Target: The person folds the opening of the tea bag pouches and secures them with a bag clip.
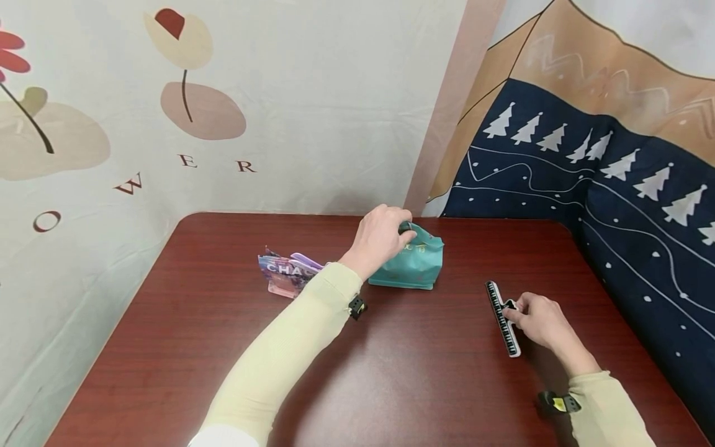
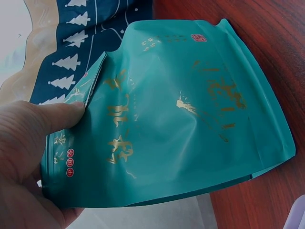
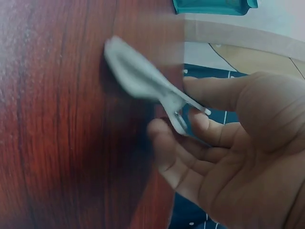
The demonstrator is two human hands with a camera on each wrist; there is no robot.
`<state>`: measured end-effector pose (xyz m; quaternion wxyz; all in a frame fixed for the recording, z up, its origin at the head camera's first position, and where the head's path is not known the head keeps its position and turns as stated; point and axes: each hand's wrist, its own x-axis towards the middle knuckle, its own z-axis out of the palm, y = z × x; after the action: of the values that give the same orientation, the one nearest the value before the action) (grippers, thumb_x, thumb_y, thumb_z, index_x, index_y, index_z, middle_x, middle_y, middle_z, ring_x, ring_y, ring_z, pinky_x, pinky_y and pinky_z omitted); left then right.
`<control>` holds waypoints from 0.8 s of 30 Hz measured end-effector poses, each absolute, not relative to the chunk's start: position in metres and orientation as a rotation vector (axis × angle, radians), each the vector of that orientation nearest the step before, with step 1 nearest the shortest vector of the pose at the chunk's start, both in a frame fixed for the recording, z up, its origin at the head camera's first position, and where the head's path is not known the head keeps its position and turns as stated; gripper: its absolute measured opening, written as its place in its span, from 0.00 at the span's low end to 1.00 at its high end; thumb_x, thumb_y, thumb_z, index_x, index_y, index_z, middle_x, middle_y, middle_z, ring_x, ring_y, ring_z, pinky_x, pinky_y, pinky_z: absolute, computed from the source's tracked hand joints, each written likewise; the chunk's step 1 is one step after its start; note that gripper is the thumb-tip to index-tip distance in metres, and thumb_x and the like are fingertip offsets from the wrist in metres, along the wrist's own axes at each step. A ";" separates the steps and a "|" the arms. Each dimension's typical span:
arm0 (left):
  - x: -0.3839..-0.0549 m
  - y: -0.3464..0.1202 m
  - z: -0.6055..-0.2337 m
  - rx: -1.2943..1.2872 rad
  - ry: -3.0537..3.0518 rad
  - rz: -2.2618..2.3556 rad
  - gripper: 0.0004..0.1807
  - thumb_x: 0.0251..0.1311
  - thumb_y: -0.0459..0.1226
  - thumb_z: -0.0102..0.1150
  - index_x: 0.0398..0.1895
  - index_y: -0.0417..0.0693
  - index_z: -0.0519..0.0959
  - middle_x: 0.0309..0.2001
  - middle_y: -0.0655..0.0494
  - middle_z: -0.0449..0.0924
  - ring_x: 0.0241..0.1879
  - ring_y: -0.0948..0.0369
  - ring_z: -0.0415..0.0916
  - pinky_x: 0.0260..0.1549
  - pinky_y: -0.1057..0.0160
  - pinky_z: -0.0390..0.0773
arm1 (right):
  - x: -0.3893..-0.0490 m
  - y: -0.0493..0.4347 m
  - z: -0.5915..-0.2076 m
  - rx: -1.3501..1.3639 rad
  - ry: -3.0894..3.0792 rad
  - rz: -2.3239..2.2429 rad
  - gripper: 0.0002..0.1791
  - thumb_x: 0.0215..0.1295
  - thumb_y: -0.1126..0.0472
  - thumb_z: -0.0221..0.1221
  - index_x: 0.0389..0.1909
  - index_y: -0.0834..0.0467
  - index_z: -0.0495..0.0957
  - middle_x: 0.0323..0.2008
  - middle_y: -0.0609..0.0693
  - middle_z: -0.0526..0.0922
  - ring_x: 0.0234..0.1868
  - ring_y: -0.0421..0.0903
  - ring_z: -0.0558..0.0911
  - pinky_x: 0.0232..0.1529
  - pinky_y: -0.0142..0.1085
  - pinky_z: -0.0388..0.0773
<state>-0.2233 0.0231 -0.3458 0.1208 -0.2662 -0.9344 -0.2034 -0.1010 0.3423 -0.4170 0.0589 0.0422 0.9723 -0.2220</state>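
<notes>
At the table's far side my left hand [image 1: 382,234] grips the top of a teal foil tea pouch [image 1: 410,268], thumb on one face. The left wrist view shows the pouch [image 2: 157,129] from close up, with gold writing and its top edge folded under the thumb [image 2: 62,117]. To the right, my right hand [image 1: 540,318] pinches the handle of a long bag clip [image 1: 504,326] patterned like piano keys. Seen from the right wrist, the clip [image 3: 136,74] is blurred and end-on, its handles between thumb and fingers just over the table.
Left of the pouch stands a small printed bag [image 1: 282,276] lettered "CHA", with a purple clip-like piece [image 1: 306,261] at its top, partly behind my left sleeve. Behind the dark red wooden table [image 1: 424,372] hang a pale printed cloth [image 1: 313,93] and a navy tree-patterned cloth [image 1: 525,174].
</notes>
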 end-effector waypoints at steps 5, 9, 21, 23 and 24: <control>-0.223 0.023 -0.345 -0.774 -2.730 -0.593 0.09 0.67 0.46 0.68 0.42 0.53 0.88 0.39 0.58 0.88 0.36 0.57 0.75 0.34 0.61 0.78 | -0.100 0.341 -0.418 0.105 3.010 -0.710 0.12 0.66 0.60 0.65 0.28 0.60 0.73 0.20 0.48 0.69 0.25 0.47 0.69 0.25 0.39 0.64; -0.222 0.024 -0.345 -0.775 -2.736 -0.592 0.09 0.67 0.46 0.68 0.43 0.53 0.88 0.40 0.58 0.88 0.36 0.57 0.75 0.34 0.61 0.78 | -0.100 0.339 -0.417 0.096 3.033 -0.733 0.12 0.67 0.60 0.65 0.29 0.60 0.74 0.19 0.48 0.70 0.24 0.46 0.69 0.24 0.39 0.63; -0.222 0.024 -0.344 -0.776 -2.731 -0.592 0.09 0.67 0.46 0.68 0.42 0.53 0.88 0.39 0.58 0.88 0.36 0.57 0.75 0.34 0.61 0.78 | -0.103 0.335 -0.409 0.054 3.083 -0.795 0.11 0.66 0.60 0.67 0.30 0.59 0.75 0.21 0.48 0.73 0.26 0.46 0.70 0.25 0.38 0.64; -0.222 0.024 -0.344 -0.776 -2.734 -0.592 0.09 0.67 0.46 0.68 0.43 0.53 0.88 0.39 0.58 0.88 0.37 0.57 0.75 0.35 0.61 0.79 | -0.104 0.333 -0.408 0.047 3.087 -0.801 0.11 0.66 0.61 0.67 0.30 0.59 0.75 0.21 0.48 0.74 0.26 0.46 0.70 0.25 0.38 0.65; -0.222 0.024 -0.345 -0.776 -2.735 -0.593 0.09 0.67 0.46 0.68 0.43 0.53 0.88 0.39 0.58 0.88 0.37 0.57 0.75 0.35 0.61 0.79 | -0.104 0.332 -0.408 0.044 3.089 -0.804 0.10 0.65 0.61 0.67 0.30 0.59 0.75 0.21 0.48 0.75 0.26 0.46 0.70 0.26 0.38 0.65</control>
<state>-0.2224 0.0243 -0.3445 0.1185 -0.2653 -0.9351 -0.2028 -0.1037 0.3323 -0.4077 -0.0253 0.0137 0.9673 -0.2519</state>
